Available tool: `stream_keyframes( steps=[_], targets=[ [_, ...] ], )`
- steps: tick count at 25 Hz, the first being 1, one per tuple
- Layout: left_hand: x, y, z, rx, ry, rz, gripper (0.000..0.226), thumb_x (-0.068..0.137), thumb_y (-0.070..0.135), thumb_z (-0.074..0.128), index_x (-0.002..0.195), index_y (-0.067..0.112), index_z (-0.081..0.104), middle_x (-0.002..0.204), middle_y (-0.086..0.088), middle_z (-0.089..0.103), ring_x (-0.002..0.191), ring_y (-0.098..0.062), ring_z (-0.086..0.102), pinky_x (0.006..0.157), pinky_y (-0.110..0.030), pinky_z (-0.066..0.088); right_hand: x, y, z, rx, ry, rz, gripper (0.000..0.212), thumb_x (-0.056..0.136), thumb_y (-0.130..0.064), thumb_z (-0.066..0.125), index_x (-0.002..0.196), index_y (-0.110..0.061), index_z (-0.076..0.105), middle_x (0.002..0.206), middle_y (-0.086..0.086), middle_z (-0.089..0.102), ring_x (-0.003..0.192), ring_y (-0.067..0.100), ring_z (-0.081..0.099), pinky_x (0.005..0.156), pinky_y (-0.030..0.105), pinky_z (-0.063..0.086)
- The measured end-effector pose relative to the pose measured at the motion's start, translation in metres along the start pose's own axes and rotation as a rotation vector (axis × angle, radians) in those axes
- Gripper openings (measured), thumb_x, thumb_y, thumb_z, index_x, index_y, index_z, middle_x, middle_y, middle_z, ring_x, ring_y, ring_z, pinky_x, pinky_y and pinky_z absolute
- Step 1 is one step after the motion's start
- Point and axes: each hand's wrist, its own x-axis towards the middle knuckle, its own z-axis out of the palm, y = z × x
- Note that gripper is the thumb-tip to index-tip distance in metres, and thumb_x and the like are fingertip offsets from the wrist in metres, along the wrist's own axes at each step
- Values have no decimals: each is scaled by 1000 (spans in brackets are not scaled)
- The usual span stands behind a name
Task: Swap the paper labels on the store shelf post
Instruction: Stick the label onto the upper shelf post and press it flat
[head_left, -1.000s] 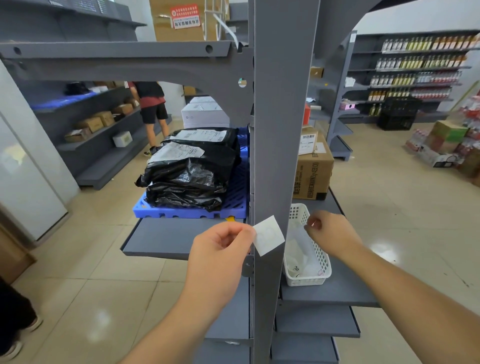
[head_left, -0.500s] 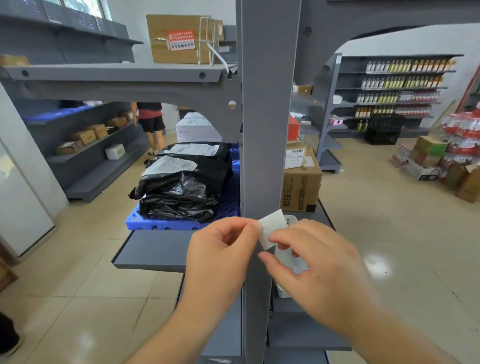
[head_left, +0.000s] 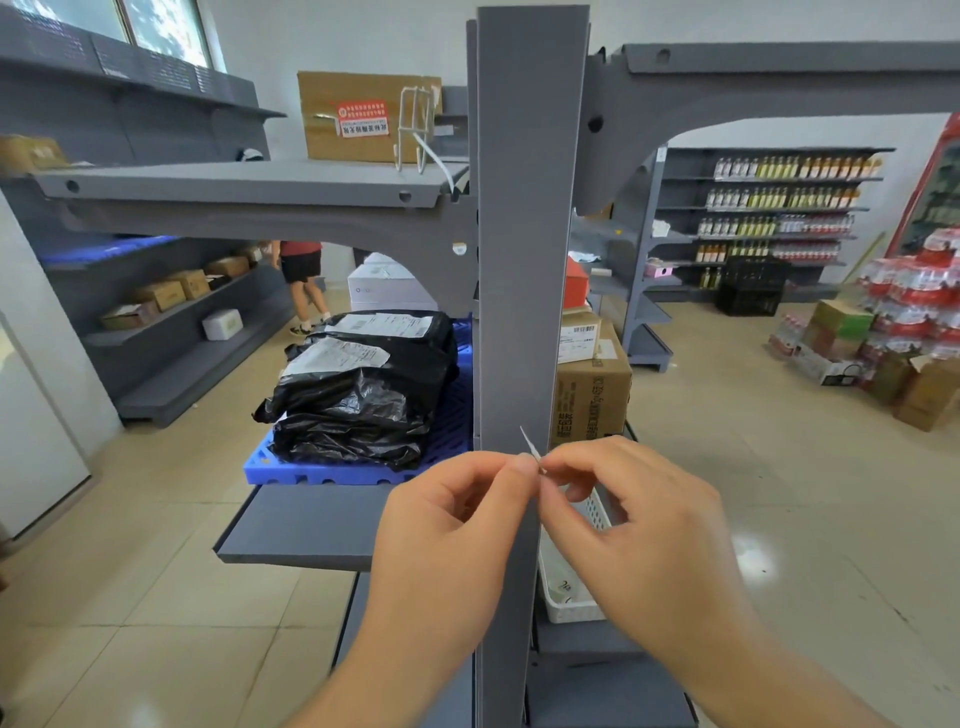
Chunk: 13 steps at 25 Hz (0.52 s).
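Bags left of post, basket right, label before post

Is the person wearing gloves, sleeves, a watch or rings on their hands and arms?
No. The left hand and the right hand are both bare, with no gloves, rings or watch showing. Both forearms are uncovered too, with no sleeve as far down as the picture shows. The fingernails that show look short and plain.

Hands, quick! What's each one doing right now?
Left hand: grip pinched shut on the paper label, seen edge-on before the grey post.
Right hand: grip pinched shut on the same label.
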Motion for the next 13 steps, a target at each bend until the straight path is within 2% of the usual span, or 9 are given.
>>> stream_keyframes(
  steps=[2,5,7,10,13],
  targets=[
    [4,4,-3,10,30,47,17,91,20,70,81,22,83,75,5,79,69,-4,67,67,-17,54,9,-4,-6,151,28,108,10,89,-18,77,86,-27,78,72,-18,70,67,1,61,60,8,44],
    [21,12,-9,41,102,87,8,90,20,72,87,23,79,81,1,79,78,-22,73,80,-39,63,33,-7,-13,441,34,312,14,91,-16,74,85,-27,79,78,-14,79,70,6,73,61,19,58],
    [35,23,-12,44,92,87,8,91,24,72,93,25,79,87,1,81,84,-23,75,85,-49,63,52,-8,-17,599,53,392,11,93,-12,72,87,-18,80,75,-10,81,66,3,74,57,15,57],
    [50,41,-11,64,68,101,10,90,29,71,90,28,81,87,6,83,86,-19,78,87,-47,63,73,-11,-18,684,88,407,10,93,-10,72,86,-12,79,59,-13,72,48,-1,62,50,8,46],
    [61,50,-9,70,70,132,11,89,29,73,83,26,80,80,5,82,81,-24,76,78,-39,63,85,-11,-15,694,93,393,10,93,-14,73,85,-16,79,55,-15,68,47,-1,59,50,8,45]
  ],
)
